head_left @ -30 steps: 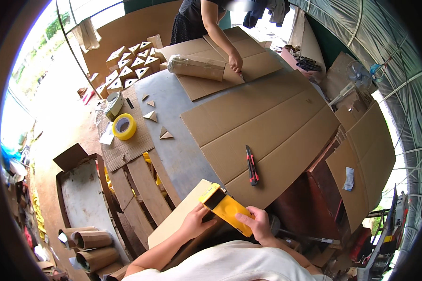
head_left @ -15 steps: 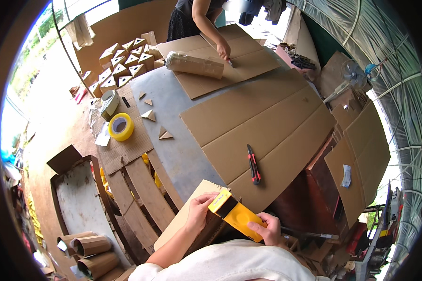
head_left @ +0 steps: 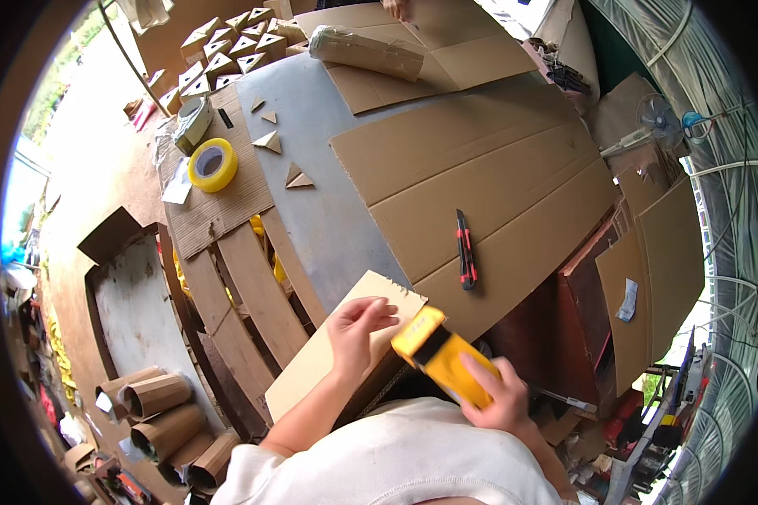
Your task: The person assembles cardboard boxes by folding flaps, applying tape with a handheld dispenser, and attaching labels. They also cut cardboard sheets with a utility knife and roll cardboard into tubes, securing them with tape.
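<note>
My right hand [head_left: 499, 389] grips a yellow box-like tool [head_left: 448, 359] with a black band across it, the thumb lying on its upper face. Its squared end rests at or just above the edge of a cardboard box [head_left: 312, 370] by my lap. My left hand [head_left: 355, 330] is over that box, left of the tool and apart from it. Its fingers are bent together in a pinch; anything between them is too small to make out. A red and black utility knife [head_left: 466, 252] lies on the large cardboard sheet [head_left: 488, 185] ahead.
A yellow tape roll [head_left: 213, 165] and several cardboard triangles [head_left: 298, 177] lie at left. Triangular cardboard pieces [head_left: 219, 63] stand behind them. A wrapped roll [head_left: 366, 52] rests on a far sheet, near another person's hand [head_left: 397, 8]. Cardboard tubes [head_left: 168, 429] sit lower left.
My left hand has come off the yellow tool, and the tool has shifted slightly right in my right hand. The view has tilted down, leaving only the other person's hand visible.
</note>
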{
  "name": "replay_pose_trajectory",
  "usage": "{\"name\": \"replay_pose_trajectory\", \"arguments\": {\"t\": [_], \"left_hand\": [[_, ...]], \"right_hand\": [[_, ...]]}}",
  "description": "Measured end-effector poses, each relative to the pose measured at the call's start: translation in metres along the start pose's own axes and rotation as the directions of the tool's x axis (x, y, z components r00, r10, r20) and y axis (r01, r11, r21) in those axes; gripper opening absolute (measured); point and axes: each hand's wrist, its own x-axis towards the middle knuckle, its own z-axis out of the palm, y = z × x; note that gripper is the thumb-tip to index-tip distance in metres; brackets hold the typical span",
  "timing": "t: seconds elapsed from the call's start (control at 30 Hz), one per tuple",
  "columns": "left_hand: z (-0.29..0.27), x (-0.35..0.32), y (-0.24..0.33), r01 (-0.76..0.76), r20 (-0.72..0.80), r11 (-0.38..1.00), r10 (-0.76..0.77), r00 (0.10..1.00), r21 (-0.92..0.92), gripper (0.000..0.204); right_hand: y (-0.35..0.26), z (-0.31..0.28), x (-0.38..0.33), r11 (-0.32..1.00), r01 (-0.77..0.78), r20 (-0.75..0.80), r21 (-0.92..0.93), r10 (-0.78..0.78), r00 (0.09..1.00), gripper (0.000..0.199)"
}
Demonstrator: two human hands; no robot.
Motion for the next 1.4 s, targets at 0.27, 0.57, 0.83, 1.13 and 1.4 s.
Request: {"name": "replay_pose_trajectory", "arguments": {"t": [0.27,0.57,0.83,1.13,1.4], "left_hand": [[-0.011,0.018,-0.001,0.111,-0.039,0.994,-0.111,0.993,-0.017,0.013],[-0.016,0.025,-0.019,-0.073,-0.025,0.993,0.076,0.997,0.088,0.024],[-0.026,0.032,-0.032,-0.111,0.044,0.492,0.145,0.988,0.863,0.046],[-0.056,0.038,-0.027,-0.319,0.594,0.705,-0.179,0.784,0.633,0.083],[-0.002,-0.010,-0.010,-0.399,0.379,-0.048,-0.229,0.897,0.916,0.095]], "right_hand": [[0.003,-0.013,-0.019,0.989,0.034,0.006,-0.143,-0.033,0.999,0.071],[-0.002,-0.007,0.000,0.963,0.114,0.041,-0.244,-0.107,0.993,0.071],[-0.003,-0.004,0.002,0.958,-0.004,0.150,-0.288,0.049,0.988,0.071],[0.012,0.003,-0.005,0.974,-0.014,0.175,-0.228,0.055,0.983,0.069],[0.019,0.005,0.011,0.976,0.055,0.167,-0.211,-0.019,0.986,0.063]]}}
